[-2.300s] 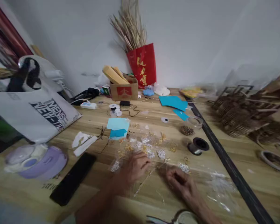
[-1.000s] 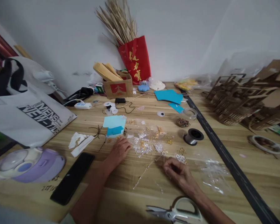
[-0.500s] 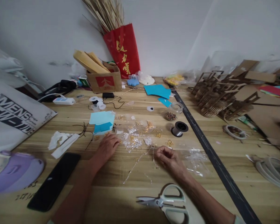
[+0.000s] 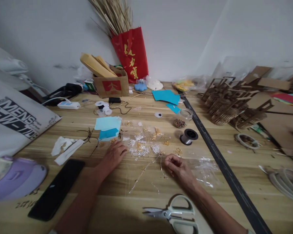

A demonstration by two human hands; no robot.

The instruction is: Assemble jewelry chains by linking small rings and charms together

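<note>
My left hand (image 4: 114, 154) lies palm down on the table, its fingers stretched beside a spread of clear beads (image 4: 142, 151) and small gold findings. Close to the beaded chain (image 4: 143, 173), my right hand (image 4: 175, 165) is closed, thumb against the curled fingers. Whatever it may pinch is too small to make out. The chain lies in two strands from a small ring (image 4: 160, 155) just left of that hand. A short loose strand (image 4: 155, 187) lies below. Gold rings (image 4: 178, 151) sit just above my right hand.
Scissors (image 4: 167, 213) lie open near the front edge. A wire spool (image 4: 189, 136), a bowl of brown beads (image 4: 179, 123) and clear plastic bags (image 4: 205, 170) are at the right. A black phone (image 4: 56, 190) is at the left, with blue paper (image 4: 108, 123) farther back.
The whole view has shifted slightly. My hands stay in nearly the same places, and the chain lies as before.
</note>
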